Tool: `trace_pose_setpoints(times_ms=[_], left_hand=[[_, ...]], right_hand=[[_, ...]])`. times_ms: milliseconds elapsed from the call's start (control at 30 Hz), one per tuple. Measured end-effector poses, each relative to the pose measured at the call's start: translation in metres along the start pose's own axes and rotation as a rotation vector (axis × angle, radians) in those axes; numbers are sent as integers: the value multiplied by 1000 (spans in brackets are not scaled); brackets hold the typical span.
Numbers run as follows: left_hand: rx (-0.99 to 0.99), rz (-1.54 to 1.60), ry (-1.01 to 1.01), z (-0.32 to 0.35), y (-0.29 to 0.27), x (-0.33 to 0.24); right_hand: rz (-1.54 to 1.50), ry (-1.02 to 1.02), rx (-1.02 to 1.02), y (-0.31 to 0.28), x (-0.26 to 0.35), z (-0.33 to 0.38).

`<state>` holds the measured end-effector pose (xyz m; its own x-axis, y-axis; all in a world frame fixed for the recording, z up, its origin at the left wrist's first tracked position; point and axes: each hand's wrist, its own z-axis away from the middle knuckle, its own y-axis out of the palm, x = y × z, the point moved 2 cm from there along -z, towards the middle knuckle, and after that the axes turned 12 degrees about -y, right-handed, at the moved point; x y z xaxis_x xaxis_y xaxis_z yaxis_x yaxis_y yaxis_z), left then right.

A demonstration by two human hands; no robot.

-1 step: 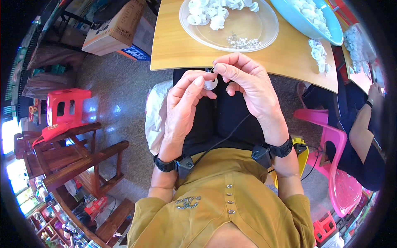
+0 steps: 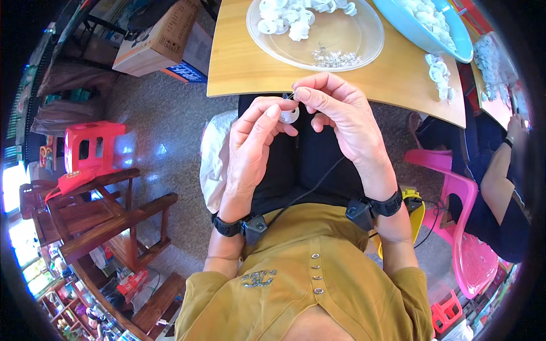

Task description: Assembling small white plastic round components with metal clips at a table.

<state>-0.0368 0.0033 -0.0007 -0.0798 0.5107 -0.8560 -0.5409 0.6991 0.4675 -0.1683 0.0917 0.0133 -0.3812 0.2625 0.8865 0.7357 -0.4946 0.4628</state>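
Observation:
Between the fingers of my left hand (image 2: pixel 250 136) is a small round white plastic part (image 2: pixel 290 116) with holes in it. My right hand (image 2: pixel 344 113) pinches a thin dark metal piece (image 2: pixel 292 96) with thumb and forefinger, right at the part's upper edge. Whether the metal piece sits in the part, my fingertips hide. Both hands are held just off the near edge of a wooden table (image 2: pixel 239 79), above my lap. On the table beyond them lies a clear round tray (image 2: pixel 259 51) with white plastic parts (image 2: pixel 298 24) and a pile of small metal pieces (image 2: pixel 336 58).
A light-blue basin (image 2: pixel 418 44) full of white parts stands at the right, with a string of parts (image 2: pixel 439 77) beside it. Another person's arm (image 2: pixel 497 176) shows at far right, near a pink chair (image 2: pixel 460 199). Cardboard box (image 2: pixel 156 42), red stool (image 2: pixel 94 145) and wooden furniture (image 2: pixel 119 227) stand left.

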Motion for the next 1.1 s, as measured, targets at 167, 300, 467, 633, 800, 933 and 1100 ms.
trace_pose_setpoints(times_ms=[167,300,467,633,800,933,1100], left_hand=[[-14,11,-19,-2,-7,1],[-75,-45,70,-3,-8,0],[-76,-36,89,-4,-16,1],[-98,-40,89,-1,-16,-2],[-77,-126,68,3,-17,-7],[-27,-115,48,7,-9,-16],[-24,-189,44,6,-18,-11]], right_hand=[[17,-12,24,4,-3,0],[36,-34,47,10,-4,0],[355,-131,91,12,0,1],[434,-294,63,19,3,5],[392,-345,11,13,-2,6],[398,-339,100,20,2,8],[463,-446,167,24,-2,9]])
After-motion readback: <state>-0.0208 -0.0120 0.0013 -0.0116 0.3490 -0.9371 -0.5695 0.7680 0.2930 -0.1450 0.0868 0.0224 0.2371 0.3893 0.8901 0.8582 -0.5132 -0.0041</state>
